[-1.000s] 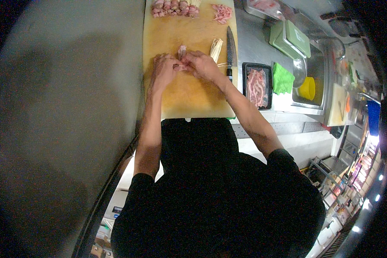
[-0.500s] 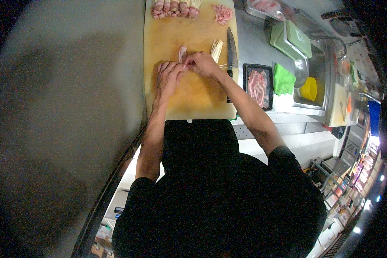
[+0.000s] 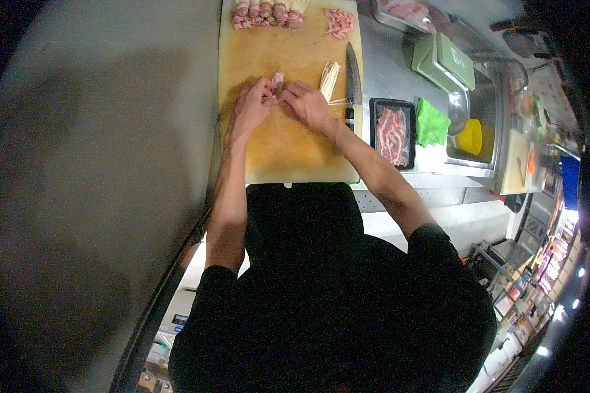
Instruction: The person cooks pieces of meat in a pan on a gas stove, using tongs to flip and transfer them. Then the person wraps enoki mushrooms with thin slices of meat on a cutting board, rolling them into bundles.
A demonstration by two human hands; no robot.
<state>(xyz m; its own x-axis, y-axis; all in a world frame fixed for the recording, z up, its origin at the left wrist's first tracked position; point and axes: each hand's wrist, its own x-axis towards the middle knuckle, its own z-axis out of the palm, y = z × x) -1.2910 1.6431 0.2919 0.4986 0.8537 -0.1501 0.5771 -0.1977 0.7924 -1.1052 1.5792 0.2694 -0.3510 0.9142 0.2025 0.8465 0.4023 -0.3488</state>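
- Your left hand (image 3: 248, 110) and right hand (image 3: 308, 105) meet near the middle of the large yellow wooden cutting board (image 3: 288, 144), fingers curled inward from both sides.
- Between the fingertips sits a small pink roll of sliced meat (image 3: 277, 82); it touches both hands and pokes out just past them, toward the board's far edge.
- Both sets of fingers are clenched on that roll, left from its left, right from its right.
- Against the earlier frames, your hands have stayed at the same spot on the board; the roll shows a little more clearly beyond the fingertips now.
- The roll's long axis cannot be told for sure; its visible end points away from you.
- Just right of your right hand lies a pale bundle of thin mushroom stalks (image 3: 329, 80), and beyond it a dark-handled kitchen knife (image 3: 353, 82) along the board's right edge.
- A row of finished meat rolls (image 3: 266, 13) lines the board's far edge.
- A black tray of raw meat slices (image 3: 393, 124) rests on the counter (image 3: 390, 59) right of the board.
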